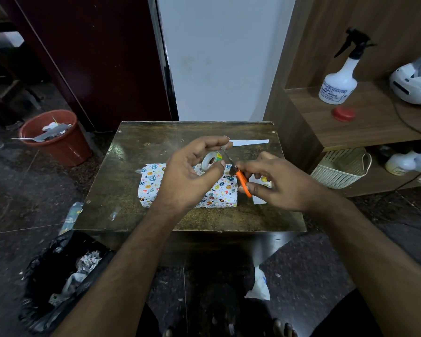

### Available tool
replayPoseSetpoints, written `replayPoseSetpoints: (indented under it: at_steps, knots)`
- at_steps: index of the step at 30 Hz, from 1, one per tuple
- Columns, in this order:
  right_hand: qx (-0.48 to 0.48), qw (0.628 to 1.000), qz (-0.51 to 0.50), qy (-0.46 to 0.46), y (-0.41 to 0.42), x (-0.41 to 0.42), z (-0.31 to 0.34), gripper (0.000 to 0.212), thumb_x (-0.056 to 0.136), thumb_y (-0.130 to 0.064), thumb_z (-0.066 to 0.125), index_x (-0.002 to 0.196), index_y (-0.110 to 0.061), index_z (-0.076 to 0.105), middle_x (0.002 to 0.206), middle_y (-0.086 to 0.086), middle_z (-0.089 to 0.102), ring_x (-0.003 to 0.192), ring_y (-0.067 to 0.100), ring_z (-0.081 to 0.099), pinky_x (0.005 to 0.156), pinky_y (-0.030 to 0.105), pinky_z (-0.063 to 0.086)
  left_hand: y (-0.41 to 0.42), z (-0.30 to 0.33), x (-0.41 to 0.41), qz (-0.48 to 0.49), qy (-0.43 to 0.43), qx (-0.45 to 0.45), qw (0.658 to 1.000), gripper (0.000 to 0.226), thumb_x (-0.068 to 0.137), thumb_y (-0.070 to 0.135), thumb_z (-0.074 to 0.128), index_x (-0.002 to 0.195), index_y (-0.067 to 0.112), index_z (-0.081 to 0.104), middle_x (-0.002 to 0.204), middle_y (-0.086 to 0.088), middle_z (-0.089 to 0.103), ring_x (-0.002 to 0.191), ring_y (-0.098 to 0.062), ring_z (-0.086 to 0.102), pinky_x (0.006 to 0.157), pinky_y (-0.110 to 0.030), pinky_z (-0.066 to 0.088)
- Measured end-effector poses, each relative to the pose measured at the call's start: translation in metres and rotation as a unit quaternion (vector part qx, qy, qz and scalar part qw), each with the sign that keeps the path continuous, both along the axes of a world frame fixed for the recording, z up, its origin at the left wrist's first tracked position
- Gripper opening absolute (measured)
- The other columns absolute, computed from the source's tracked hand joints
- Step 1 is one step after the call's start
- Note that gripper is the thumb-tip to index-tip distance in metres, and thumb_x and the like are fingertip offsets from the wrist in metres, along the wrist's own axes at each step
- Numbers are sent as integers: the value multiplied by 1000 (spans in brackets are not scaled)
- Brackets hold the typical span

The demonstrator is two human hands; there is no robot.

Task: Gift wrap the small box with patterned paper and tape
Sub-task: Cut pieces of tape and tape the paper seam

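Scissors meet the tape strip above the wrapped box.

The left hand (192,171) pinches the tape roll (210,161), a strip seemingly drawn up to its fingertips; the right hand (275,183) grips orange scissors (241,177), blades angled up-left across that strip. The papered box (187,188) lies lengthwise left-right directly beneath on the table (131,215).

Left hand (192,171) curled, thumb and fingers pinching; right hand (275,183) gripping, fingers bent.

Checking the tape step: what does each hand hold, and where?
Left hand holds the tape roll by its rim; right hand grips the scissors by their orange handles.
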State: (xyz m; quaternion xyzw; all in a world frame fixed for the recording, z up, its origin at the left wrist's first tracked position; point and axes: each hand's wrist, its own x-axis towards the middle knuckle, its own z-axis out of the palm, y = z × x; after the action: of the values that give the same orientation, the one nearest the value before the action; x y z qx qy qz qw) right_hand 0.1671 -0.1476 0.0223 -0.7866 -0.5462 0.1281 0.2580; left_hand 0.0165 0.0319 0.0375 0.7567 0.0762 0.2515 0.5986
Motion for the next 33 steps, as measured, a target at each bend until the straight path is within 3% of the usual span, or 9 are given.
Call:
replayPoseSetpoints:
  at_steps: [5, 10, 12, 16, 22, 25, 29, 31, 33]
  knots:
    - [0, 1000, -4, -11, 2, 3, -1, 37, 99, -19, 66, 136, -28, 62, 97, -15, 70, 97, -2, 44, 74, 13, 35, 0, 0, 0, -4, -4, -6, 1000, 39, 93, -5, 67, 125, 17, 69, 122, 10, 75, 119, -4, 66, 64, -10, 51]
    - [-8, 1000, -16, -23, 1, 4, 1, 35, 99, -25, 67, 133, -33, 63, 99, -15, 70, 97, 4, 45, 77, 43, 49, 0, 0, 0, -9, -7, -10, 1000, 38, 93, -5, 68, 125, 15, 70, 122, 8, 75, 121, -4, 65, 63, -11, 51]
    - [6, 999, -7, -33, 0, 2, 1, 35, 98, -30, 68, 132, -35, 62, 99, -21, 68, 97, 11, 47, 79, 48, 50, 0, -1, 1, -7, -6, -11, 1000, 39, 93, -5, 68, 126, 16, 70, 123, 9, 74, 121, -4, 65, 63, -11, 52]
    - [-4, 997, 28, -69, 0, -6, 5, 50, 96, -51, 64, 141, -32, 53, 114, -20, 60, 97, 11, 42, 81, 44, 48, 1, -4, 3, 5, -4, -9, 1000, 44, 91, -7, 68, 127, 18, 69, 124, 12, 74, 119, -5, 67, 68, -12, 53]
    - [-7, 1000, 3, -27, -3, -1, 7, 54, 94, -53, 66, 141, -33, 51, 119, -17, 61, 107, 12, 50, 88, 46, 50, 2, -5, 2, 21, 4, -19, 1000, 41, 93, -1, 69, 128, 20, 69, 126, 14, 73, 124, -2, 63, 79, -33, 52]
    - [5, 998, -67, -19, -3, 0, 6, 46, 91, -44, 71, 131, -36, 50, 108, -15, 63, 98, 5, 55, 85, 44, 52, 2, -4, 2, 28, 4, -29, 999, 39, 94, 1, 70, 128, 19, 68, 127, 14, 72, 125, -2, 63, 78, -31, 53]
    - [-35, 981, -176, -75, 3, 0, 4, 25, 91, -40, 72, 105, -31, 54, 94, -11, 68, 88, 14, 62, 75, 37, 50, 1, -4, 2, 25, 7, -24, 999, 38, 95, 4, 71, 130, 18, 67, 128, 13, 72, 125, 0, 62, 54, -20, 54]
    - [-64, 967, -220, -107, 7, -2, 3, 13, 93, -38, 71, 97, -30, 61, 92, -8, 68, 90, 19, 62, 69, 34, 44, 1, -5, 2, 23, 9, -17, 1000, 38, 95, 5, 71, 131, 19, 67, 128, 15, 71, 125, 0, 62, 59, -22, 56]
    - [-86, 956, -259, -113, 10, -6, 6, 6, 96, -35, 69, 95, -30, 67, 92, -6, 65, 90, 18, 58, 65, 31, 37, 1, -6, 1, 20, 12, -13, 1000, 38, 95, 6, 72, 131, 19, 67, 128, 15, 72, 126, 0, 61, 75, -32, 57]
